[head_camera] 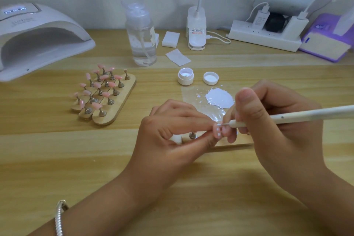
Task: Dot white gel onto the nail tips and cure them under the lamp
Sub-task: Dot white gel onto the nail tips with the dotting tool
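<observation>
My left hand [172,130] pinches a pink nail tip [218,132] on a small metal stand [192,135]; the tip carries three white dots. My right hand [272,124] grips a white dotting pen [287,118], whose fine point touches the top of that tip. Behind my hands lies a clear sheet with a puddle of white gel [220,98]. The open gel jar [185,76] and its lid [210,78] stand just beyond. Wooden holders [118,101] with several pink nail tips [99,85] sit to the left. The white curing lamp [38,40] stands at the far left.
A clear pump bottle [141,36] stands at the back centre, with white wipes [178,57] and a white block [171,38] beside it. A desk lamp base [196,30], a power strip with chargers [266,32] and a purple box [325,44] line the back right.
</observation>
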Motion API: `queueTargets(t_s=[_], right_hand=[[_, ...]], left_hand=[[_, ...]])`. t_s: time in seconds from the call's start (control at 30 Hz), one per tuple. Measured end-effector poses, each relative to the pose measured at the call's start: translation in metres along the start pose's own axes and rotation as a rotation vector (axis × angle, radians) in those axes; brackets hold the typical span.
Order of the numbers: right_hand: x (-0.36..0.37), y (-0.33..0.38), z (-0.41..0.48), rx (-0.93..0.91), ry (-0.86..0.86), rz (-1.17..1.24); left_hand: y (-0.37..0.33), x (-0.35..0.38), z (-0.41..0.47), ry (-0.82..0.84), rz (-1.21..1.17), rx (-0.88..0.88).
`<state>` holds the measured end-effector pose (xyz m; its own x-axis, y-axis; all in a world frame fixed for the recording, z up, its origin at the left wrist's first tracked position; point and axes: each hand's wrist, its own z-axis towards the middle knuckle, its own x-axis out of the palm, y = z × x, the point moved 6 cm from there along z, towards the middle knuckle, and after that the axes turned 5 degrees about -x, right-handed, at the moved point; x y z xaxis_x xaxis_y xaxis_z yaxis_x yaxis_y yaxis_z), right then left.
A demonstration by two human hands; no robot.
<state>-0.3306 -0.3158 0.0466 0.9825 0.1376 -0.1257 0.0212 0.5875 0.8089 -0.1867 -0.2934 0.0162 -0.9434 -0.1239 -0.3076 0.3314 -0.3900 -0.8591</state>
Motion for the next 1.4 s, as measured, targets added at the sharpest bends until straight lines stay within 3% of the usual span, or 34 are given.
queueTargets(t_s=[0.97, 1.4], right_hand=[[0.0, -0.002, -0.001, -0.011, 0.026, -0.047], [-0.016, 0.007, 0.011, -0.023, -0.123, 0.047]], left_hand=[[-0.001, 0.0, -0.001, 0.0, 0.021, 0.017], [-0.001, -0.003, 0.0, -0.03, 0.028, -0.003]])
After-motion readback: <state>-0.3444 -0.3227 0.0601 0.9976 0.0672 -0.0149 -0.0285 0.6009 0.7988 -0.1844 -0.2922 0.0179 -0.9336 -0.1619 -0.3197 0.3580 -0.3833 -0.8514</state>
